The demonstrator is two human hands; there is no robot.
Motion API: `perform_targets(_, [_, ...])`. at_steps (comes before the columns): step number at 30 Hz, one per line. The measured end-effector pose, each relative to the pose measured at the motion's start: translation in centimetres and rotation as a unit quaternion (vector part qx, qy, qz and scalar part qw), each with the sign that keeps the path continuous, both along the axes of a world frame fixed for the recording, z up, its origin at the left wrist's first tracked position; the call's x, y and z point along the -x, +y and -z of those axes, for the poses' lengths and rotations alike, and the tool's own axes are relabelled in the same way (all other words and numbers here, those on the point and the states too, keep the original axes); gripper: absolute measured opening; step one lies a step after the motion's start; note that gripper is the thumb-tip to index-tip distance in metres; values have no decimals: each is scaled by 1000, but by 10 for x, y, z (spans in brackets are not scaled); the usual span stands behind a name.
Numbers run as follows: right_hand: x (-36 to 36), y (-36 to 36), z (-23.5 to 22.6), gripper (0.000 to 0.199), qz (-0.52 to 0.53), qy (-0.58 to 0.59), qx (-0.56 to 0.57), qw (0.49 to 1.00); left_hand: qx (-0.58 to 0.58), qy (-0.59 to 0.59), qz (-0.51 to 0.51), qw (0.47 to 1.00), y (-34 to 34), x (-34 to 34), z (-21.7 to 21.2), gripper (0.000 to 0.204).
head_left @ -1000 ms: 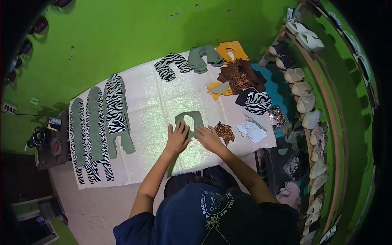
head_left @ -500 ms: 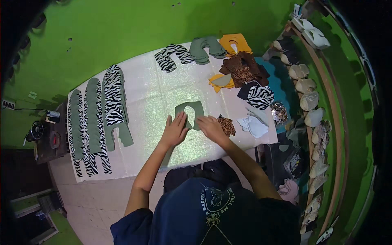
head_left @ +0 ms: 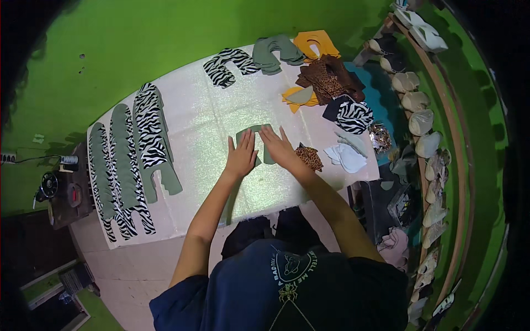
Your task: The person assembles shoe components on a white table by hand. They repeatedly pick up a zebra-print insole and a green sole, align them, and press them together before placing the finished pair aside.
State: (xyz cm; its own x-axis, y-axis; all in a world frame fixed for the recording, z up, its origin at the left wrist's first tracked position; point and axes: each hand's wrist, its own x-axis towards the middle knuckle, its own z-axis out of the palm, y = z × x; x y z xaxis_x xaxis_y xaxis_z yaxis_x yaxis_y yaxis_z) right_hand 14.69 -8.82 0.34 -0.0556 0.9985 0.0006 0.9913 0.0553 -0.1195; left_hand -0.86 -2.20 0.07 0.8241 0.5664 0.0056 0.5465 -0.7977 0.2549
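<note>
A small green fabric piece (head_left: 255, 131) shaped like an arch lies on the shiny white sheet (head_left: 215, 116) in the middle. My left hand (head_left: 241, 156) lies flat on its left leg, fingers spread. On its right leg rests my right hand (head_left: 280, 147), also flat and open. Neither hand grips anything. A small leopard-print piece (head_left: 309, 156) lies just right of my right hand.
Long zebra-print and green cut strips (head_left: 130, 160) lie along the sheet's left side. Zebra (head_left: 226, 64), green (head_left: 274, 51), orange (head_left: 313, 42) and brown leopard pieces (head_left: 326, 77) sit at the far edge. White pieces (head_left: 346, 157) lie right. A shelf of shoe forms (head_left: 419, 110) curves along the right. A sewing machine (head_left: 52, 187) stands left.
The view has shifted a little between frames. Both hands have slid slightly farther up over the green piece and stay pressed flat on it.
</note>
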Motion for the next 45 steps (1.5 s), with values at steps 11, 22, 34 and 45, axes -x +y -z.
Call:
perform_targets(11, [8, -8, 9, 50, 19, -76, -61, 995, -2, -19, -5, 1000, -2, 3, 3, 55])
perform_targets(22, [9, -43, -9, 46, 61, 34, -67, 995, -2, -53, 19, 998, -29, -25, -10, 51])
perform_targets(34, [-50, -99, -36, 33, 189, 122, -108, 968, -3, -106, 90, 990, -52, -97, -26, 39])
perform_targets(45, [-131, -144, -49, 26, 269, 108, -170, 942, -38, -166, 184, 968, -69, -197, -46, 32])
